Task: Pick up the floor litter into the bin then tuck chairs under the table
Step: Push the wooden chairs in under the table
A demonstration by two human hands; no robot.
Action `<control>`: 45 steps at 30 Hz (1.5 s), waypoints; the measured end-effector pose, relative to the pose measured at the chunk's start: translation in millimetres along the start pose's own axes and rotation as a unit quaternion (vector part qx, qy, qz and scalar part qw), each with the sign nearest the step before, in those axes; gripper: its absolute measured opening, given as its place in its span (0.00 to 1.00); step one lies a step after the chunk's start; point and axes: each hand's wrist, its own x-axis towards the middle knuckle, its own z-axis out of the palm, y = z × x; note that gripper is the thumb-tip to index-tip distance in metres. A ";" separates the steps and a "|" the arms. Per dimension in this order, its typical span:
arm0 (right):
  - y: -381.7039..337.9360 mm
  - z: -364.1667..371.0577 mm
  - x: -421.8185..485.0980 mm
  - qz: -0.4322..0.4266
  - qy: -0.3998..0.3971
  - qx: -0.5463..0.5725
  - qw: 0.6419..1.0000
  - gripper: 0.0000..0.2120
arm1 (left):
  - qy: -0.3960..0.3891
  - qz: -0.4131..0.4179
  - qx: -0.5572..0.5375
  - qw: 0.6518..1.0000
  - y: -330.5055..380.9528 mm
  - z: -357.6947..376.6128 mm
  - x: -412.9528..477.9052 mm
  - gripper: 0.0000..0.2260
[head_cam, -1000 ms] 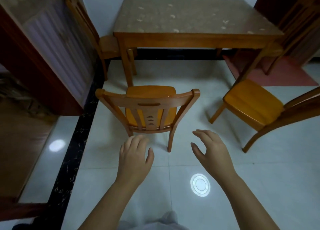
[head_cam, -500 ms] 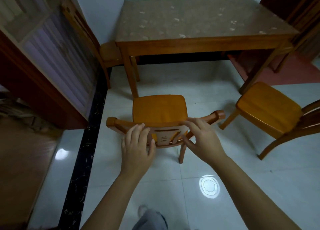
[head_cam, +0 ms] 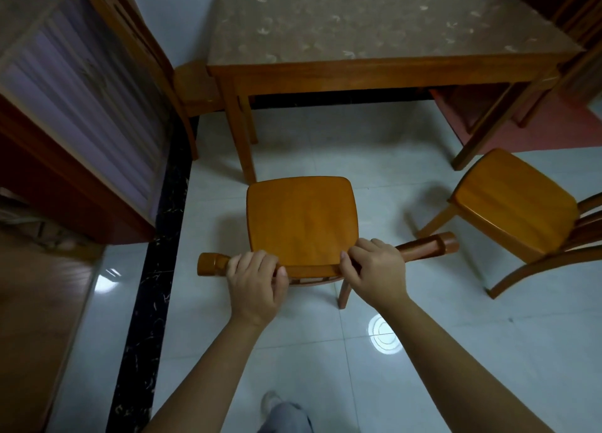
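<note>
Head view — both hands point(head_cam: 317, 277) on chair point(head_cam: 301, 217) top rail — no legible writing.

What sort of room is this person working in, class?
Probably a home dining area: a wooden table with a patterned cover, matching wooden chairs around it, and a glossy tiled floor.

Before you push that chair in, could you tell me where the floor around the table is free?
Free: the white tiles under the table, between its front-left leg and front-right leg, straight ahead of the held chair. Crowded: the left side, where a tucked chair meets the partition, and the right, where another chair stands angled.
</note>
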 end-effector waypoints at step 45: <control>148.6 89.6 282.9 -0.102 0.085 -0.029 0.991 0.29 | 0.038 0.098 -0.011 0.994 -49.9 153.3 296.4 0.21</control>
